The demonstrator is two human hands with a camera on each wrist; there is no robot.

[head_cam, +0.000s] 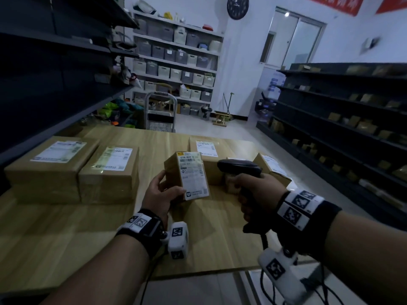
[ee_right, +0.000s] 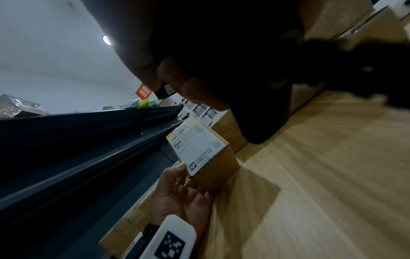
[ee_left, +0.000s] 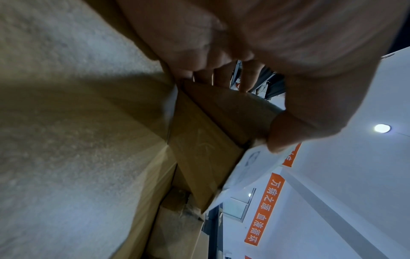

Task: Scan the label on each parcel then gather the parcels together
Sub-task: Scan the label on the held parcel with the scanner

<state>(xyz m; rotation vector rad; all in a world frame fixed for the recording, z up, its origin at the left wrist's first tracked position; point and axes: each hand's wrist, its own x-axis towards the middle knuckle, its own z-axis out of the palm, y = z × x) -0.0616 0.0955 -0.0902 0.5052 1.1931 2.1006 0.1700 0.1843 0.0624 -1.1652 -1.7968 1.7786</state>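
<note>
Left hand (head_cam: 159, 191) pinches the small parcel (head_cam: 186, 175), right hand (head_cam: 256, 191) grips the scanner (head_cam: 239, 168); tilt the label (head_cam: 193, 176) squarely toward it

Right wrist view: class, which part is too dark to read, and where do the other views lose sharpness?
Right wrist view: the right hand and scanner are near-black silhouettes. Left wrist view: the table is grainy and blurred. Head view: shelves bend and blur towards the edges.

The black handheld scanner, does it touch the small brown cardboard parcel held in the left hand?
Apart. The head view shows the black handheld scanner beside the small brown cardboard parcel, with a gap between.
</note>
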